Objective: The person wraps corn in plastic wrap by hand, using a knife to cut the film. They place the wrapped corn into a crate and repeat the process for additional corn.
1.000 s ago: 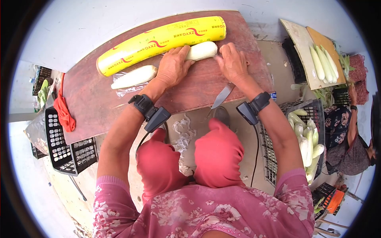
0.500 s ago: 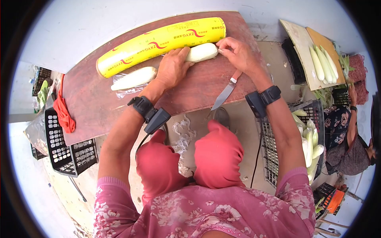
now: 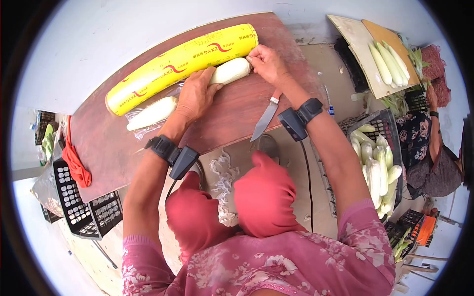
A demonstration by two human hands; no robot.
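Note:
A pale ear of corn lies on the dark red table, along the near side of a yellow roll of cling film. My left hand is over its left part, fingers curved around it. At its right end, my right hand is closed, thumb and fingertips pinched at the tip. A second ear of corn rests left of my left wrist, on clear film. Below my right hand lies a knife, its handle partly hidden by my forearm and its blade toward the table's near edge.
A black crate full of corn stands at right. Several ears lie on a board behind it, and a co-worker sits nearby. Another black crate and a red cloth are at the table's left.
The view has shifted, so the table and its contents appear further left. Both hands stay on the same ear of corn in nearly the same pose.

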